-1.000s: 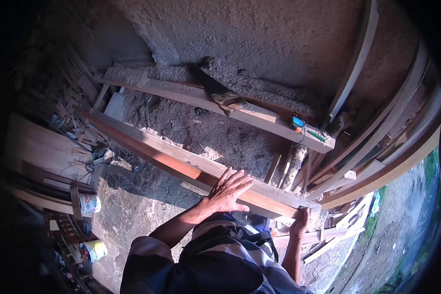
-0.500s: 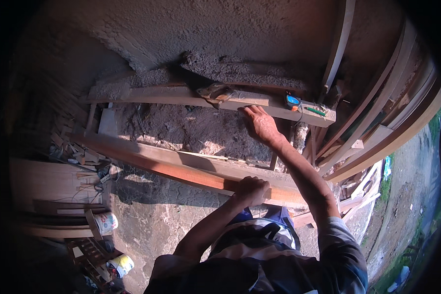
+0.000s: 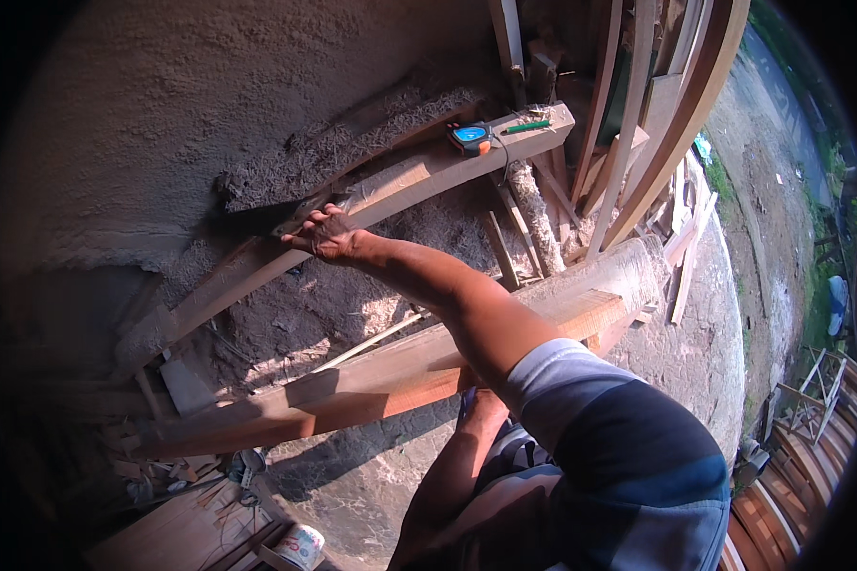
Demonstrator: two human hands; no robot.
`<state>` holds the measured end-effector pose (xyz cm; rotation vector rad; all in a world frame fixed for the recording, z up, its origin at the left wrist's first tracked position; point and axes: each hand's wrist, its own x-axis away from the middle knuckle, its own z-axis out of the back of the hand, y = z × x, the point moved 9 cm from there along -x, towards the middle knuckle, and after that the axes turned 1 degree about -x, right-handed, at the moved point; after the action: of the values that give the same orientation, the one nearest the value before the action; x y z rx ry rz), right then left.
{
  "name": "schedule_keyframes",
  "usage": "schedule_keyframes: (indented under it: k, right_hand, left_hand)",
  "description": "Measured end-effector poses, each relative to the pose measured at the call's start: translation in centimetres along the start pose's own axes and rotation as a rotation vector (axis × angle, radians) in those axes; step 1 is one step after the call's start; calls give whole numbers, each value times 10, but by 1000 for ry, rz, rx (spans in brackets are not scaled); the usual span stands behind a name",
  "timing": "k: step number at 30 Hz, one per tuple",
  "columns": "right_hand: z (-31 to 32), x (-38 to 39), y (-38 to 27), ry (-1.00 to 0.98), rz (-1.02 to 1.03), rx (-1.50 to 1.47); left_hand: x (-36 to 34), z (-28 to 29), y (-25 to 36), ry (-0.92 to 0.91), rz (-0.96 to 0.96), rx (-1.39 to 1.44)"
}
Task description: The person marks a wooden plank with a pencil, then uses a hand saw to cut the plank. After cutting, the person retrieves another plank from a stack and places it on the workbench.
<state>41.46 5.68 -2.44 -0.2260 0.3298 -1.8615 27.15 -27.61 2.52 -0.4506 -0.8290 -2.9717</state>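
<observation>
My right hand (image 3: 326, 231) reaches to the far wooden beam (image 3: 420, 181), its fingers apart and slightly bent over the handle of a dark handsaw (image 3: 252, 217); whether they touch it I cannot tell. My left hand (image 3: 488, 407) is at the lower edge of the near reddish timber (image 3: 362, 390), its fingers hidden behind my right arm. On the far beam's right end lie a tape measure (image 3: 469, 138) with a blue face and a green pencil (image 3: 527, 127).
Long boards (image 3: 671, 143) lean at the upper right, beside a rough log (image 3: 533, 214). Wood shavings lie along the wall. Lower left are a panel (image 3: 162, 533) and a white bucket (image 3: 298, 544). Curved timbers (image 3: 790, 495) lie at the lower right, near a road.
My right hand has moved from the near timber across to the saw on the far beam. My left hand now sits lower, partly covered by my right arm. The view has swung rightward.
</observation>
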Motion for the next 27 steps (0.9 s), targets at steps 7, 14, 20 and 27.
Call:
schedule_keyframes:
  k: [7,14,20,27]
  right_hand:
    - [180,142,-14,365,50,-401]
    - [325,463,-32,754,84,-724]
    - [306,674,-93,1130,-217,-195]
    - [200,810,-100,1332,-826,-700]
  left_hand:
    - [-11,-16,-3,-103,9,-100]
    - [-10,-15,2,29,-13,-58]
    - [0,0,22,245,-266,-222]
    - [-13,-12,27,140,21,-302]
